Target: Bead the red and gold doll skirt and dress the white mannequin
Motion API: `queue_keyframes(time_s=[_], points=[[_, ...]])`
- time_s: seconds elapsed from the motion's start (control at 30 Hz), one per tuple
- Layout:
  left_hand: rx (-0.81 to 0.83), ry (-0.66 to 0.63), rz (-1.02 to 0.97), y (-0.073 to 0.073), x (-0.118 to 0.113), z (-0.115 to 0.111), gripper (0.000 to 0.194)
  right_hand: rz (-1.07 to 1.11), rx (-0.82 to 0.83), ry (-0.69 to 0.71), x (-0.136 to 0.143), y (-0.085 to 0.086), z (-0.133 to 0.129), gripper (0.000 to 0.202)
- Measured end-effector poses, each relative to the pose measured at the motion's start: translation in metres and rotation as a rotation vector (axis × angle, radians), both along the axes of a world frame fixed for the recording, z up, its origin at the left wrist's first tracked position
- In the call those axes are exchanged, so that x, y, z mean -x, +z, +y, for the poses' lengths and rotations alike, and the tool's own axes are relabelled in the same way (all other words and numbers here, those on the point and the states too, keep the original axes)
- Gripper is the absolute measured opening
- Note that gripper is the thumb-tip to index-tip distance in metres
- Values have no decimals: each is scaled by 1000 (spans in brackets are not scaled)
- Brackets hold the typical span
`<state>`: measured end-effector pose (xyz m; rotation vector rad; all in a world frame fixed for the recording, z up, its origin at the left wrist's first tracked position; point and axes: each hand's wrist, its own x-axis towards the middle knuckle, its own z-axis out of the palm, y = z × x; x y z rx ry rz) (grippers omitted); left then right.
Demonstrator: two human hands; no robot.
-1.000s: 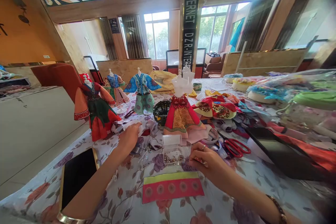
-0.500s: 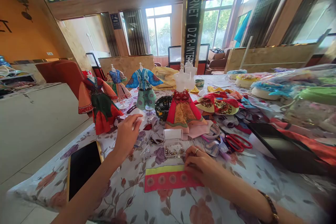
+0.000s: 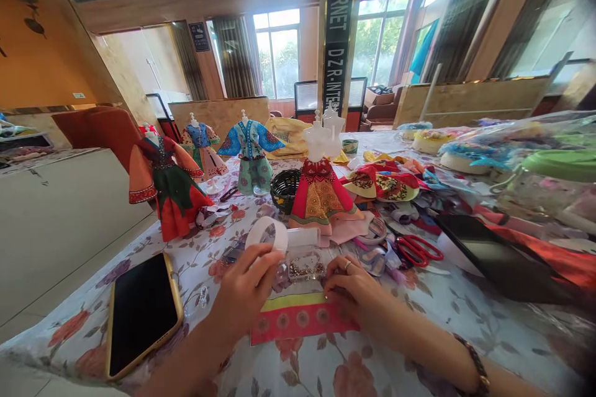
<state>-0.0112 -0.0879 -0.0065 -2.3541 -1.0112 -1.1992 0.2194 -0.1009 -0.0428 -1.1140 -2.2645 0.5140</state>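
My left hand pinches a loop of white ribbon or tape, which stands up above its fingertips. Just right of that loop lies an open clear box with small shiny beads inside. My right hand, with a ring on one finger, rests on the right part of a pink and yellow fabric strip printed with round flowers. Its fingers are curled together; whether something small is between them is hidden. Behind the box stands a doll form in a red and gold dress.
A phone lies at the left. Dressed doll forms stand behind, beside a black basket. Red-handled scissors, fabric scraps and a dark tablet-like object lie to the right.
My left hand has moved right and closer, bringing the white loop from near the dolls to beside the bead box. My right hand has stayed on the strip. The view has shifted slightly.
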Motion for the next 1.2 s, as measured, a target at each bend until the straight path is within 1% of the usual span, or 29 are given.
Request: queue_keyframes(time_s=[0.17,0.33,0.47,0.53,0.63,0.77,0.87,1.03,1.2], points=[[6,-94,-1,-14,-3,-13,15,16,13,-13,0,-1,1,22],[-12,-140,170,-18,0,-20,21,27,47,-32,1,3,1,21],[-43,-148,210,-24,2,-20,23,39,66,-45,1,5,0,22],[-44,-172,200,-30,2,-19,23,59,64,-63,2,3,0,21],[-37,-189,108,-36,2,-19,24,88,69,-91,2,-1,1,16],[6,-197,113,-32,0,-22,20,93,83,-101,2,-5,2,13],[-45,-201,148,-29,-2,-23,16,53,77,-97,2,-4,2,13],[-106,-197,193,-33,-2,-21,17,40,66,-53,2,1,0,11],[-49,-199,163,-35,-1,-22,19,18,53,-1,1,5,0,13]])
